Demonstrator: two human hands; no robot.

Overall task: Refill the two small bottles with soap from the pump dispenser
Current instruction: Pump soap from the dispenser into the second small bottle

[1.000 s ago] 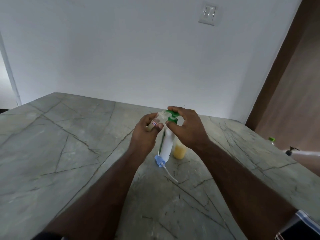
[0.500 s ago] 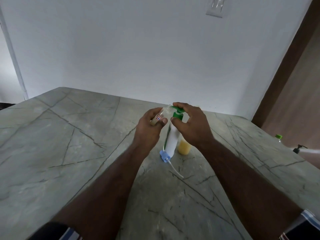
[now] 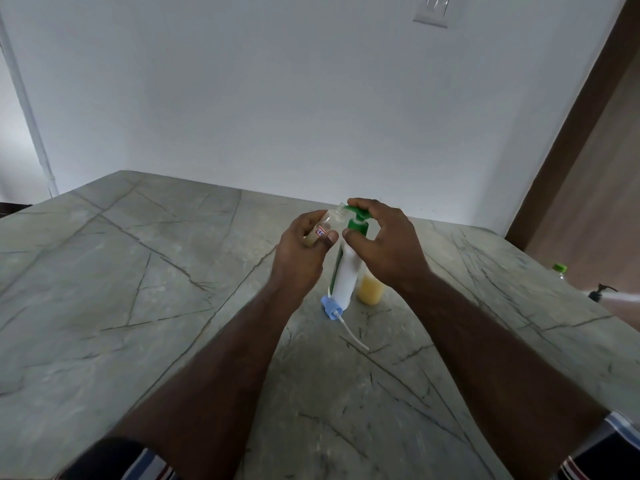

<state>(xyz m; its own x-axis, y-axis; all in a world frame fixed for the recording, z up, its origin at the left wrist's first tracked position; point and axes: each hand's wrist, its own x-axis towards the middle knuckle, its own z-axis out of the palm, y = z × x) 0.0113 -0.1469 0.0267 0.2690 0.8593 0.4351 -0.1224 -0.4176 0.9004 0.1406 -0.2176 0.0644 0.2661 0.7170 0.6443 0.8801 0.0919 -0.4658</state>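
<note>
A white pump dispenser point(image 3: 344, 275) with a green pump head point(image 3: 357, 216) stands upright on the stone counter point(image 3: 145, 306). My right hand point(image 3: 384, 245) grips the green pump head from above, thumb at its neck. My left hand point(image 3: 301, 252) holds a small clear bottle point(image 3: 329, 225) tilted, its open mouth up against the pump's spout. A little yellowish liquid shows at this bottle's bottom. Behind the dispenser stands a second small bottle point(image 3: 371, 291) filled with yellow soap, partly hidden by my right wrist. A blue spray cap point(image 3: 330, 307) with a white tube lies at the dispenser's base.
The counter meets a white wall at the back. Its right edge runs diagonally, with a green-capped bottle point(image 3: 559, 269) and a black pump top point(image 3: 601, 292) beyond it. A brown door frame point(image 3: 568, 140) rises on the right.
The camera has tilted down slightly, so the hands sit higher in view. The small bottle's mouth stays at the spout, and my right hand keeps its hold on the pump head.
</note>
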